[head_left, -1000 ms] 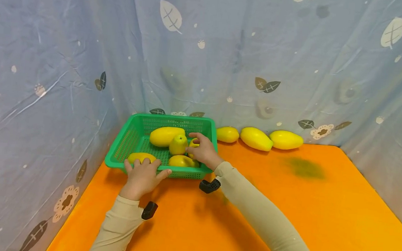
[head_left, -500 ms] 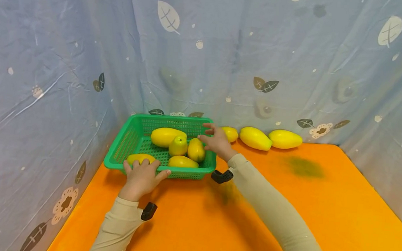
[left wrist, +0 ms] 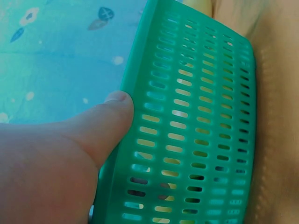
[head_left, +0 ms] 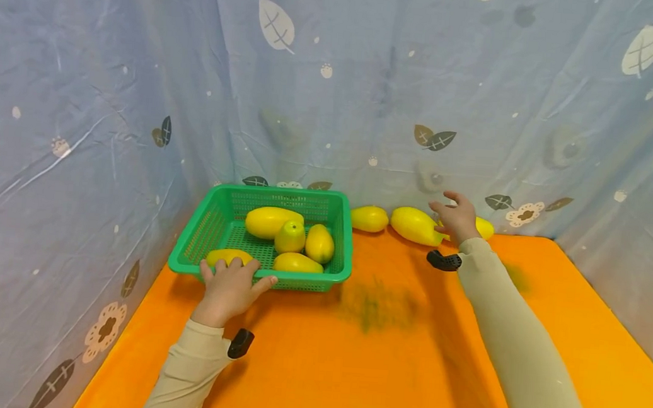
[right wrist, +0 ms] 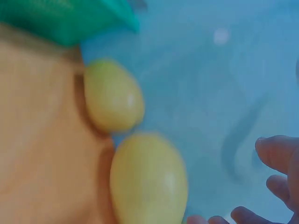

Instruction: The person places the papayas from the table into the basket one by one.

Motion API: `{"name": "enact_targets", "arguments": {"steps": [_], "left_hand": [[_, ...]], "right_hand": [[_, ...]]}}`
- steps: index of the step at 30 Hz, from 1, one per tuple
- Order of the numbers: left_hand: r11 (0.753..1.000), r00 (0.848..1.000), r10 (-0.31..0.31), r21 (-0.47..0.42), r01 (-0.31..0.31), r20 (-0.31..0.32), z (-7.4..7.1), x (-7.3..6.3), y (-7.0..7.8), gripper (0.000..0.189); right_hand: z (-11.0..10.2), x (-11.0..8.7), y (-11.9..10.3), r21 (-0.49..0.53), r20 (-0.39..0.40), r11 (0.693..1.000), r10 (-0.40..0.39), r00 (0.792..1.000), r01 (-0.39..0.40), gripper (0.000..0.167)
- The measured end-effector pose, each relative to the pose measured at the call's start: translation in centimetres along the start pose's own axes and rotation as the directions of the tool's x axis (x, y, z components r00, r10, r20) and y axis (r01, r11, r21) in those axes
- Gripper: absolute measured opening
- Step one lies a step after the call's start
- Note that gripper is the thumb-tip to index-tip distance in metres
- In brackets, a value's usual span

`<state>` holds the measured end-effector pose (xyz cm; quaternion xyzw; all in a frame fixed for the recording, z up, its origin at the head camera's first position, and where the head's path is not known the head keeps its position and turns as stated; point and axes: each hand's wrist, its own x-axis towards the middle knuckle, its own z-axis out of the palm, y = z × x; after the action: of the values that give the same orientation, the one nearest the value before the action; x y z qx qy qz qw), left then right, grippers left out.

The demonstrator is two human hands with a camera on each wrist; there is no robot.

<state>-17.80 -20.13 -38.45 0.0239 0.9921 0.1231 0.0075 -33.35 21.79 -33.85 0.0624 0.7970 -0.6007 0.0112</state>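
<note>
My left hand [head_left: 229,293] grips the near rim of a green plastic basket [head_left: 304,278], with its fingers over the edge; in the left wrist view its thumb [left wrist: 110,119] lies on the rim. Several yellow papaya-like fruits lie inside: a long one [head_left: 271,222], a greenish-tipped one [head_left: 290,238], an oval one [head_left: 320,244], and others nearer the front. My right hand [head_left: 457,221], fingers spread and holding nothing, hovers over the rightmost loose fruit [head_left: 485,228] and partly hides it. Beside it lie a middle loose fruit [head_left: 414,226] and a smaller one [head_left: 371,219] near the basket.
An orange cloth [head_left: 315,361] covers the table, with a dull green patch [head_left: 376,305] right of the basket. Pale blue patterned curtains [head_left: 333,103] hang close behind the fruits and along both sides.
My right hand has left the fruit in the basket and moved right, out over the loose fruits by the curtain. My left hand stays on the basket rim.
</note>
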Motion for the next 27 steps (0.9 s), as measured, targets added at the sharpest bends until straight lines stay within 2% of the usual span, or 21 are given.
{"name": "enact_targets", "arguments": {"steps": [4, 10, 13, 16, 22, 27], "left_hand": [[1.0, 1.0, -0.004, 0.005, 0.004, -0.003, 0.1, 0.0, -0.2, 0.063], [1.0, 1.0, 0.001, -0.001, -0.001, -0.014, 0.7, -0.1, -0.2, 0.061], [1.0, 1.0, 0.001, -0.01, -0.001, -0.019, 0.9, -0.1, -0.1, 0.06], [1.0, 1.0, 0.002, -0.013, -0.002, -0.022, 0.9, -0.1, 0.1, 0.059], [1.0, 1.0, -0.006, -0.016, 0.006, -0.02, 0.7, 0.0, 0.2, 0.06], [1.0, 0.999, -0.012, -0.009, 0.012, -0.029, 0.4, 0.0, -0.1, 0.06]], "right_hand": [[-1.6, 0.3, 2.8, -0.059, -0.016, 0.997, 0.041, 0.999, -0.041, 0.076], [-1.9, 0.3, 5.8, -0.108, 0.002, 0.984, 0.145, 0.989, -0.144, 0.075], [-1.7, 0.6, 6.9, -0.048, 0.039, 0.978, 0.203, 0.978, -0.201, 0.076], [-1.2, 0.8, 7.5, -0.013, 0.058, 0.977, 0.215, 0.975, -0.215, 0.076], [-0.2, 1.1, 7.9, -0.001, -0.007, 0.982, 0.187, 0.982, -0.187, 0.073], [0.7, 1.6, 7.6, 0.117, -0.041, 0.969, 0.225, 0.974, -0.219, 0.066]]}}
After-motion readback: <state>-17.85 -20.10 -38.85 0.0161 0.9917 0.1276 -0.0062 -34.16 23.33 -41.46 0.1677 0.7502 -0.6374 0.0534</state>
